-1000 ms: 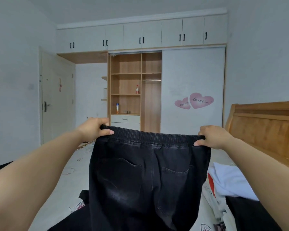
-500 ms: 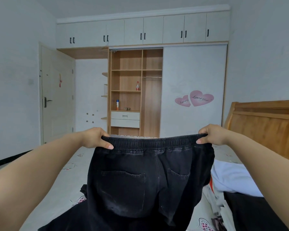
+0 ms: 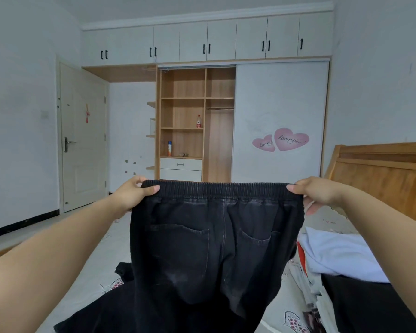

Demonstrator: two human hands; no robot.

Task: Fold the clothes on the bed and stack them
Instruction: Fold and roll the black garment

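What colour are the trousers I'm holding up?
Black, faded denim trousers, clearest in the head view.

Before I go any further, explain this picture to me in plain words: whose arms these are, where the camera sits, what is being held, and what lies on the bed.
There is no machine here. The two arms belong to a person who wears a wide-angle camera on the head, so the one view looks forward and down over their own hands. The left hand and the right hand each pinch one end of the elastic waistband of a pair of black jeans, holding it up and spread wide, pockets towards the camera. The legs hang down onto the bed, which has a pale patterned sheet. On the right of the bed lie more clothes: a white garment and a dark garment nearer the camera. Behind stand a wooden headboard, an open wardrobe and a door.
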